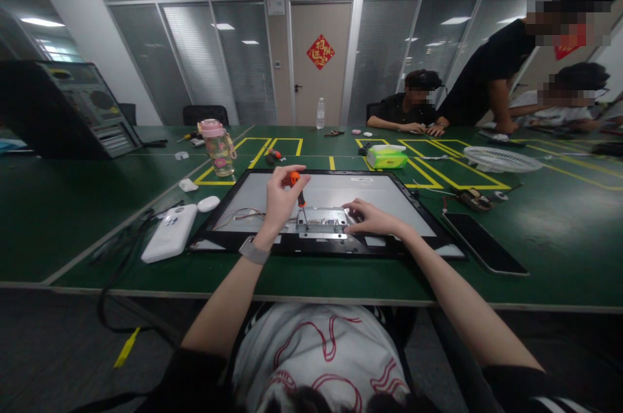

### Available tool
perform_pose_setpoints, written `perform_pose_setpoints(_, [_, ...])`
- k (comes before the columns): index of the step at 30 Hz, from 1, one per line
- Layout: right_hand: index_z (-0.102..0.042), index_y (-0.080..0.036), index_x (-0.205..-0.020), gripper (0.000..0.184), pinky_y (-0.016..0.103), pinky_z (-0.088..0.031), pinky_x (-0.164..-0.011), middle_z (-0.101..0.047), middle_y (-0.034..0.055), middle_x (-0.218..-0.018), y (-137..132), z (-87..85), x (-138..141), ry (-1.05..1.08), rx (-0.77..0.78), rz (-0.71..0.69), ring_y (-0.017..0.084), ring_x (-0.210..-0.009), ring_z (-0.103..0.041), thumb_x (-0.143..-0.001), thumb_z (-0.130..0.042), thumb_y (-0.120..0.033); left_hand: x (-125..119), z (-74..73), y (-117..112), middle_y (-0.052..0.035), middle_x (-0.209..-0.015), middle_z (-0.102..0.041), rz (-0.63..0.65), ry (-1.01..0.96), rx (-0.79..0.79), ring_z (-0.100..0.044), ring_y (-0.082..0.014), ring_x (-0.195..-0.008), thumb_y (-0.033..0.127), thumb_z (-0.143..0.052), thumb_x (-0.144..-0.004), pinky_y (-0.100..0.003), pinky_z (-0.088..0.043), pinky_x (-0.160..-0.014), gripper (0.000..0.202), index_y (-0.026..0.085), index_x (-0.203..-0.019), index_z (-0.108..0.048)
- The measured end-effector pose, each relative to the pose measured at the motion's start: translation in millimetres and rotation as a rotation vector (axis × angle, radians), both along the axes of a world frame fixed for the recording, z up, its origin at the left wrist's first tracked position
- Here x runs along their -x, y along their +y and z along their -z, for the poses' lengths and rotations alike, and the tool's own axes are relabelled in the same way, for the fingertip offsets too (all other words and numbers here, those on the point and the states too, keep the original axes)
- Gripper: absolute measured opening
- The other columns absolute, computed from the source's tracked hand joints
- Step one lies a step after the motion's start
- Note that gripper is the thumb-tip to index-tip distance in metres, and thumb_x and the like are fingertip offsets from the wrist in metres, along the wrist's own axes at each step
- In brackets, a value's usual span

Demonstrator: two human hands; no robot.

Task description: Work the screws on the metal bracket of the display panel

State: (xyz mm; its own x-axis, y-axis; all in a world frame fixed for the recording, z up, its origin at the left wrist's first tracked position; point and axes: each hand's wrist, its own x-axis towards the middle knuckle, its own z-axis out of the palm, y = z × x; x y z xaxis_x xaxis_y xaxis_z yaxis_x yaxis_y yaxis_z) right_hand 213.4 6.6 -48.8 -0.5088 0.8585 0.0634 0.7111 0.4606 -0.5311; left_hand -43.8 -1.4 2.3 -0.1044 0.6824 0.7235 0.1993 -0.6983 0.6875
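Note:
A flat display panel [389, 205] with a black frame lies on the green table before me, its pale grey back facing up. A metal bracket [325, 228] with parts on it sits near the panel's front edge, and thin wires run off to its left. My left hand [282, 199] grips an orange and black screwdriver [295, 182] by its handle; the tip points down at the bracket's left end. My right hand [367, 217] rests at the bracket's right end, its fingers curled and spread apart, touching the metal edge.
Left of the panel lie a white power bank [170, 233], a white oval case [209, 204] and a pink-lided bottle [217, 147]. A phone [484, 243] lies to the right. Beyond are a green packet [387, 156], a white fan grille [501, 158] and a computer case [73, 108]. Several people sit or lean at the far right.

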Motion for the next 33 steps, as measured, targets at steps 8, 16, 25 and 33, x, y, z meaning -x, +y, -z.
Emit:
perform_pose_setpoints(8, [-0.054, -0.019, -0.126, 0.071, 0.037, -0.045, -0.089, -0.052, 0.0086, -0.107, 1.0, 1.0, -0.6, 0.013, 0.003, -0.003, 0.025, -0.098, -0.056, -0.069, -0.068, -0.059, -1.2, -2.4, -0.2, -0.0045, -0.084, -0.064, 0.17, -0.101, 0.075, -0.06, -0.0143, -0.079, 0.022, -0.042, -0.09, -0.027, -0.047, -0.073, 0.024, 0.017, -0.098, -0.065])
perform_pose_setpoints(16, [-0.054, -0.022, -0.126, 0.07, 0.036, -0.045, -0.088, -0.052, 0.0078, -0.107, 0.8, 0.9, -1.1, 0.024, 0.009, -0.006, 0.024, -0.098, -0.056, -0.069, -0.068, -0.059, 1.1, -2.4, -1.0, -0.0047, -0.09, -0.061, 0.007, -0.005, -0.001, -0.057, -0.015, -0.083, 0.03, -0.061, -0.082, -0.024, -0.047, -0.069, 0.016, 0.02, -0.09, -0.071])
perform_pose_setpoints(25, [-0.054, -0.019, -0.126, 0.071, 0.037, -0.045, -0.088, -0.051, 0.0081, -0.105, 1.4, 1.5, -0.6, 0.008, 0.001, -0.003, 0.024, -0.096, -0.055, -0.069, -0.068, -0.059, 0.0, -5.3, -3.9, -0.0055, -0.091, -0.065, 0.08, -0.052, 0.011, -0.06, -0.0159, -0.088, 0.029, -0.058, -0.084, -0.027, -0.048, -0.076, 0.018, 0.019, -0.09, -0.072])
perform_pose_setpoints(33, [-0.054, -0.021, -0.126, 0.071, 0.036, -0.046, -0.086, -0.052, 0.0077, -0.105, 2.4, 2.8, -1.4, 0.012, -0.001, -0.003, 0.024, -0.094, -0.055, -0.068, -0.068, -0.059, 0.4, -2.3, -1.4, -0.0043, -0.085, -0.065, 0.101, -0.061, 0.019, -0.06, -0.0138, -0.08, 0.026, -0.049, -0.089, -0.027, -0.048, -0.075, 0.025, 0.019, -0.104, -0.067])
